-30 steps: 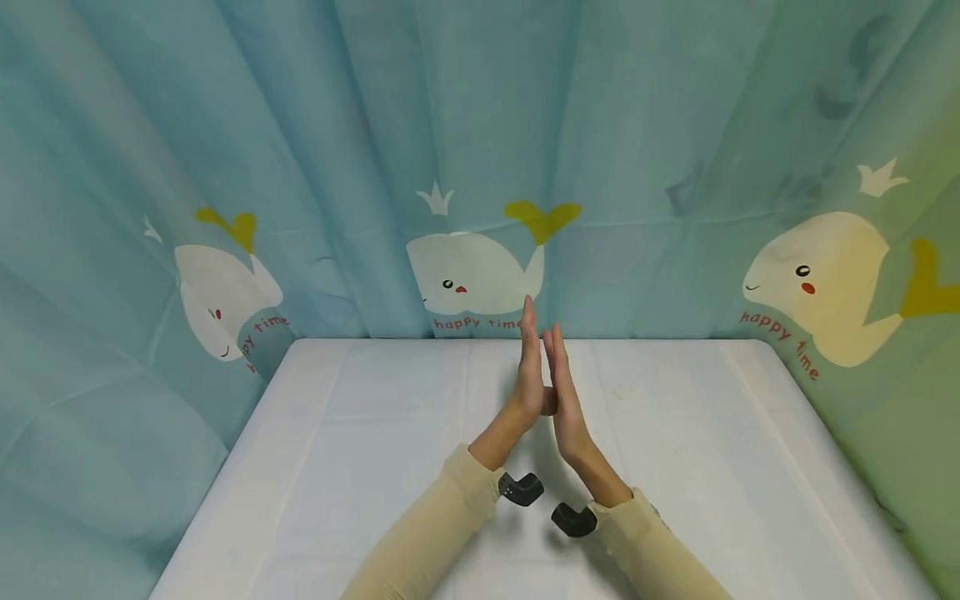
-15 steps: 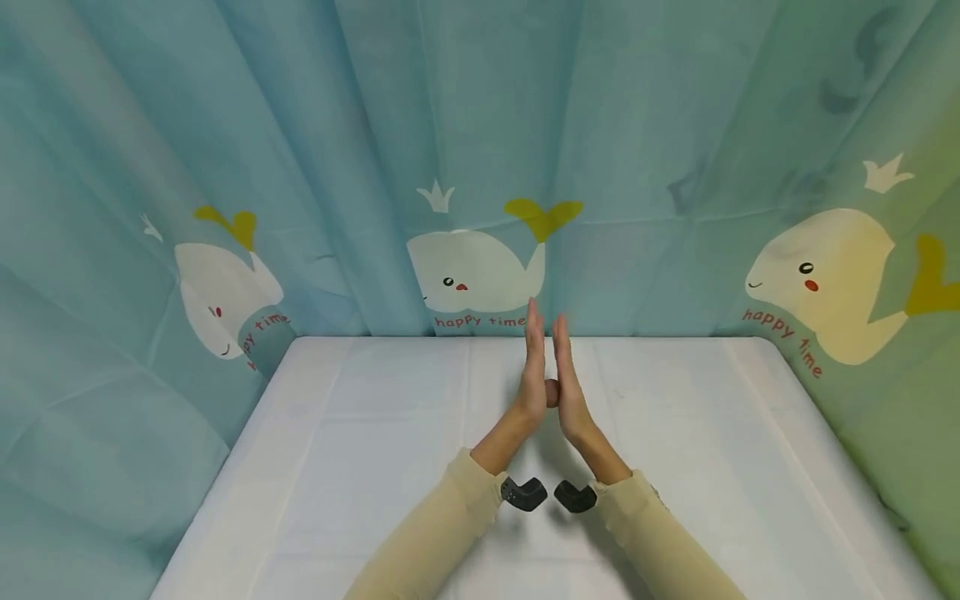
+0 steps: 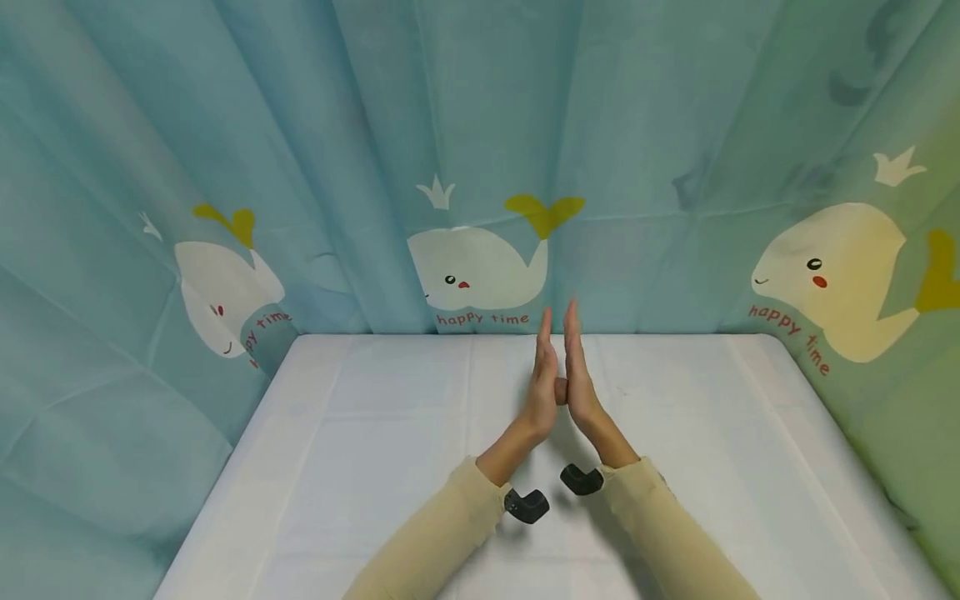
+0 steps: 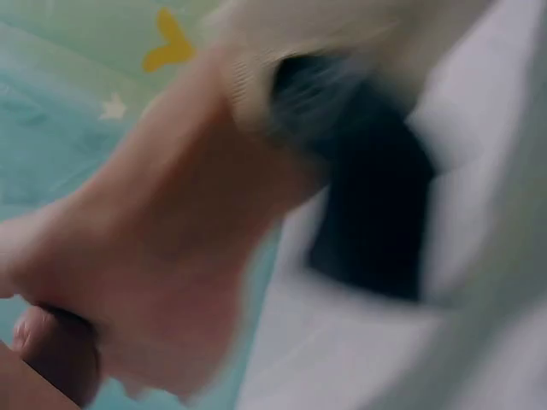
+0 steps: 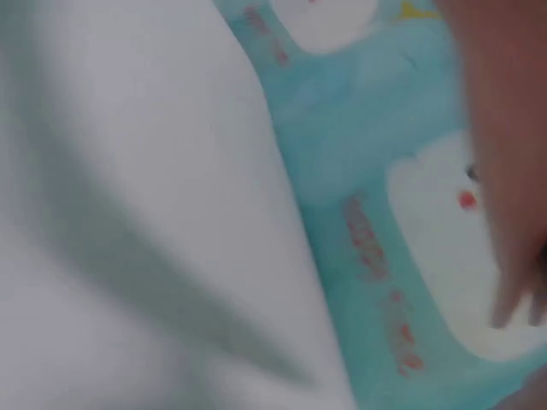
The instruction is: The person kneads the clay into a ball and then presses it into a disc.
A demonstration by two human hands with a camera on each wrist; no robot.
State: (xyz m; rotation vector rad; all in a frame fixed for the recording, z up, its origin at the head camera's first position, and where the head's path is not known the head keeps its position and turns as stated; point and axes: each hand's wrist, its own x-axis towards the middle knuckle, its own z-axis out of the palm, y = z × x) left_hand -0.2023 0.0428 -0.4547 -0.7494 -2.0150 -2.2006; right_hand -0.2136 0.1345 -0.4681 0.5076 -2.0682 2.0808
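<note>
**Small Brown Lump (image 3: 561,391) Is Sitting Right in the Middle**

At the bottom of the frame, we are seeing the left sleeve (image 3: 431,533) and the right sleeve (image 3: 678,533). Just past them, the left wrist piece (image 3: 528,506) and the right wrist piece (image 3: 581,479), both black, are sticking inward.

Next, just right of the frame's middle, we are looking at the left hand (image 3: 542,390) and the right hand (image 3: 582,385). They are standing palm to palm with a thin gap. Both are lying flat, with straight fingers pointing to the top of the frame, and we are not seeing any finger curling round anything.

The lump is sitting in that gap, low on the palms. The left palm is standing on its left, the right palm on its right. It seems to be touching both, so we are not calling either hand nearer. It is looking round, so we are not finding a long side. We are guessing that any move is hanging on that gap: if it gets too wide, the lump could drop.

The left wrist view is showing the lump at the lower left. The right wrist view is blurring, and we are not finding it there.

Farther off, the white table (image 3: 360,467) is spreading out. Farthest, a blue-green curtain (image 3: 285,125) with a white whale (image 3: 480,267) is hanging.
</note>
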